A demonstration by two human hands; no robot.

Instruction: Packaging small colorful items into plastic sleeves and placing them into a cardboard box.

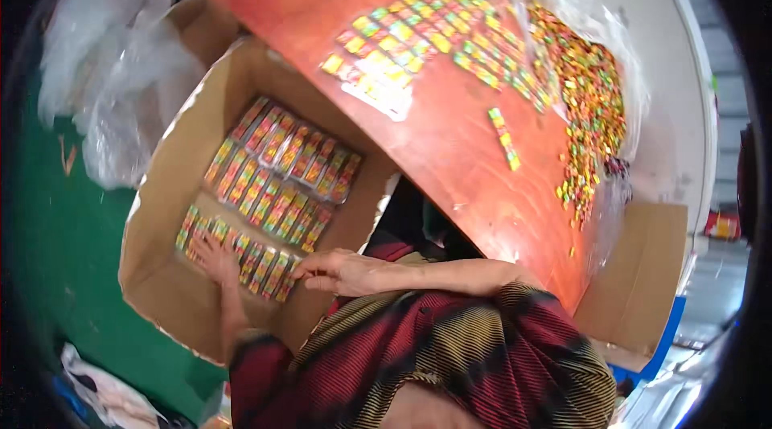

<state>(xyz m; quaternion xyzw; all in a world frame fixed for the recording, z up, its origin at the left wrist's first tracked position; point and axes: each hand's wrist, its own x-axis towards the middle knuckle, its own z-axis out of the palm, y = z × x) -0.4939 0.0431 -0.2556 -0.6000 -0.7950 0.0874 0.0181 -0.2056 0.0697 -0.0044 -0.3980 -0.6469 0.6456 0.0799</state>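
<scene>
The fingers [211, 250] of the left hand [215, 258] lie spread and flat on the nearest row of colourful candy packs [241, 256] in the cardboard box [153, 212], pressing on them rather than gripping any one, while the right hand [334, 270] reaches in from the box's near right side with its fingertips curled loosely down onto the end of that same row; whether they pinch a pack I cannot tell. The red-brown table [450, 147] fills the upper right of the view, and the open box sits on the green floor [56, 244] beside it, below the table's left edge. Judging by what lies where, the packing looks partly done: the box bottom holds about three rows of packs laid side by side, the two farther rows [281, 168] full and tidy, the near one under the hands, with bare cardboard showing along the left side. Much is left on the table: a spread of filled packs [418, 35] in loose rows, not yet in the box, and to its right a large heap of loose small candies [591, 107] lying on a clear plastic sheet. One lone strip of candies [504, 138] lies apart, between the spread and the table's near edge. Crumpled clear plastic bags [112, 75] lie on the floor to the left of the box.
</scene>
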